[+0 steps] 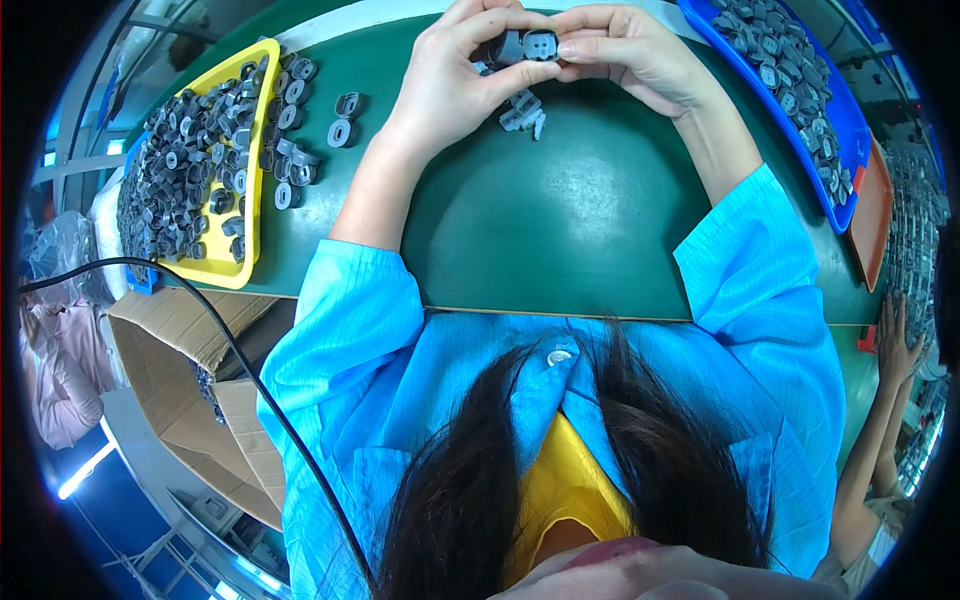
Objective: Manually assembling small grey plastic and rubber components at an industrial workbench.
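Note:
At the far middle of the table my two hands meet around small plastic parts. My left hand (455, 80) is closed on a dark grey oval cap (503, 48), thumb below and fingers above. Against its right end sits a light grey connector housing (541, 45) with small holes in its face. My right hand (645, 62) pinches the housing's right side between thumb and fingers. Whether the housing is inside the cap or only touching it, I cannot tell. Beneath my left hand, several light grey housings (522, 112) lie on the green table (570, 220).
Dark caps fill a yellow tray (255, 190) at left; several loose caps (342, 132) lie beside it. A blue tray (835, 100) of grey housings stands at right, next to an orange tray (873, 215). A cardboard box (185, 400) and black cable (290, 430) are at lower left. Another person's hand (895, 340) shows at right.

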